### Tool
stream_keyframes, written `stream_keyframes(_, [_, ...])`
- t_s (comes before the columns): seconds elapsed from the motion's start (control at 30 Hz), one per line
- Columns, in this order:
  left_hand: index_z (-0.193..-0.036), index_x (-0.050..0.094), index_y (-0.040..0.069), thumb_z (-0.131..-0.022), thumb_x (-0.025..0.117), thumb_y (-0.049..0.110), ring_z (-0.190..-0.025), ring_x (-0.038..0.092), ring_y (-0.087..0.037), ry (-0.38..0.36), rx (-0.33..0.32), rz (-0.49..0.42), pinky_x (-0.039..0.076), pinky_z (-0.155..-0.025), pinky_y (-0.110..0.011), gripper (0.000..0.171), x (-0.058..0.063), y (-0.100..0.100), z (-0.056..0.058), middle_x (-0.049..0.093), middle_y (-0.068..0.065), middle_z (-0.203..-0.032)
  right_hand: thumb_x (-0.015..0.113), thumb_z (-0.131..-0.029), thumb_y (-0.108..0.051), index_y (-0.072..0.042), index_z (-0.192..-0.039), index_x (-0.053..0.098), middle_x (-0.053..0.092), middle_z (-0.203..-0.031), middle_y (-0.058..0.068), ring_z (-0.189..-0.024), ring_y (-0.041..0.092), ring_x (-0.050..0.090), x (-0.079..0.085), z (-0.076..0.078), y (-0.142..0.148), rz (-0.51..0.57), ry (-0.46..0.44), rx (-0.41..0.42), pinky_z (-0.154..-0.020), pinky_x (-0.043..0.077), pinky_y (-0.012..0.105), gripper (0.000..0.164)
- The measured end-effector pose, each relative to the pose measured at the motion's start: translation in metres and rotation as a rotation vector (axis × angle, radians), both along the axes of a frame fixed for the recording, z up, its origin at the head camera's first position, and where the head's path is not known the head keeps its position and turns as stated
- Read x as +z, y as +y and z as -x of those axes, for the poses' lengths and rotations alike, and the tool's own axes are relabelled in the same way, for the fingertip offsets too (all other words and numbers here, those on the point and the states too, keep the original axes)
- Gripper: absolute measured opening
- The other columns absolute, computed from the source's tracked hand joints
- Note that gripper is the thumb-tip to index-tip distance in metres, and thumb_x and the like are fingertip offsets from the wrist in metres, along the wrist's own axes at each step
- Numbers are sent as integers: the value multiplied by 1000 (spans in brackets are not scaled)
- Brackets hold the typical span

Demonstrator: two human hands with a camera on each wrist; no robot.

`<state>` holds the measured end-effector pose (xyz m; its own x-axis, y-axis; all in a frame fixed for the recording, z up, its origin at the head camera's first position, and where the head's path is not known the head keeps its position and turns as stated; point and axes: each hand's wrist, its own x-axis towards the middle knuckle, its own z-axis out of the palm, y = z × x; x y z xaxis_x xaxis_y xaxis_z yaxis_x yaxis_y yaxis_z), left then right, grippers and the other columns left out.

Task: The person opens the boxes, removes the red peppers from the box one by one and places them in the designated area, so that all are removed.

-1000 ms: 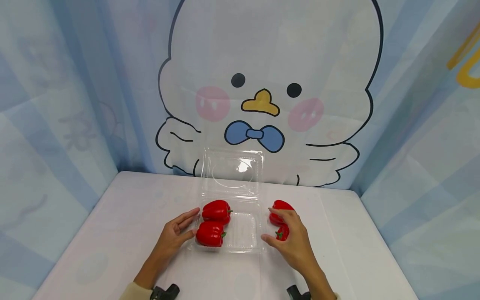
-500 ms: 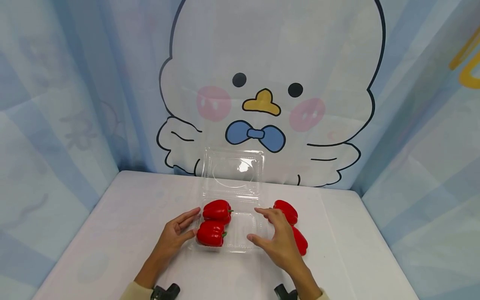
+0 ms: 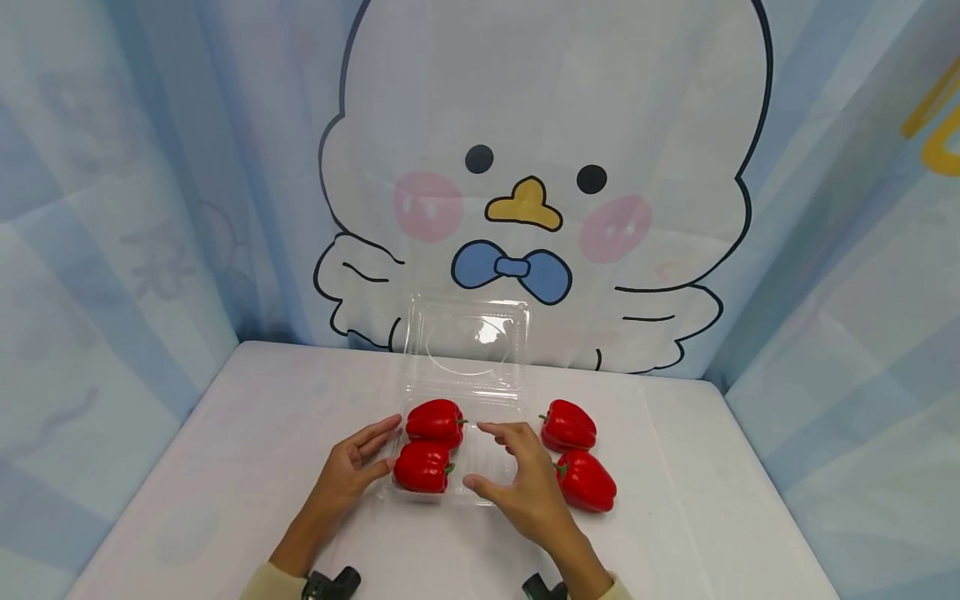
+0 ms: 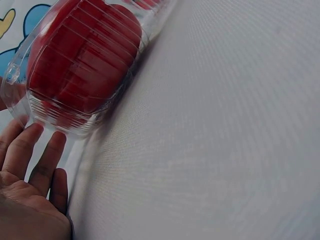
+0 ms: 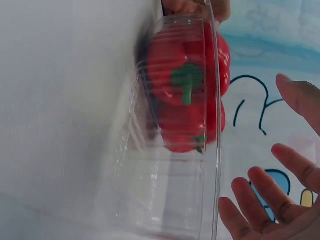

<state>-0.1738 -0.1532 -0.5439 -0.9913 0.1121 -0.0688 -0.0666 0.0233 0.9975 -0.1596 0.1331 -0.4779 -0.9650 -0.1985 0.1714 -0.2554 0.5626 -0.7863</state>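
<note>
An open clear plastic clamshell box (image 3: 480,454) lies on the white table, its lid (image 3: 461,346) standing up at the back. Two red bell peppers, a rear one (image 3: 435,422) and a front one (image 3: 422,467), lie in its left half with green stems to the right. My left hand (image 3: 347,467) touches the box's left side; in the left wrist view its fingertips (image 4: 57,140) meet the clear wall. My right hand (image 3: 528,483), thumb and fingers spread apart, hovers over the box's right half and holds nothing.
Two more red bell peppers, a rear one (image 3: 568,425) and a front one (image 3: 587,481), lie on the table (image 3: 697,500) right of the box. Behind the table hangs a curtain (image 3: 645,100) printed with a cartoon bird.
My right hand has moved left from over the two loose peppers to above the box's right half, uncovering them. The left hand stays at the box's left side.
</note>
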Motion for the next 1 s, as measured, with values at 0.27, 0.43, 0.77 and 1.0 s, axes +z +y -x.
stream_keyframes(0.27, [-157,51,13,-96,78,12,-159,40,-27,9,2,14,44,-119,-29,68,1,0,-1,51,-4,-164,93,-81,-28,-28,-140,64,63,-136,9,-127,35,63,-4,3,-16,32,-24,60,-108,56,61,66])
stream_keyframes(0.43, [-157,51,11,-96,78,12,-158,40,-28,19,1,14,44,-118,-30,67,1,-1,-2,51,-5,-164,92,-82,-29,-24,-142,64,63,-136,10,-127,34,63,-7,5,-25,33,-36,91,-106,57,60,67])
stream_keyframes(0.77, [-157,51,11,-96,79,13,-158,41,-29,30,-9,3,46,-117,-28,67,2,-1,-2,51,-6,-164,94,-81,-31,-26,-142,63,63,-128,0,-125,25,65,-9,7,-44,-22,-25,110,-101,62,51,70])
stream_keyframes(1.0, [-158,51,10,-95,79,11,-157,41,-30,39,-11,7,47,-115,-28,68,0,-1,-1,50,-7,-165,95,-80,-33,-27,-139,65,62,-122,1,-117,22,63,-11,8,-55,-51,-35,93,-90,61,38,67])
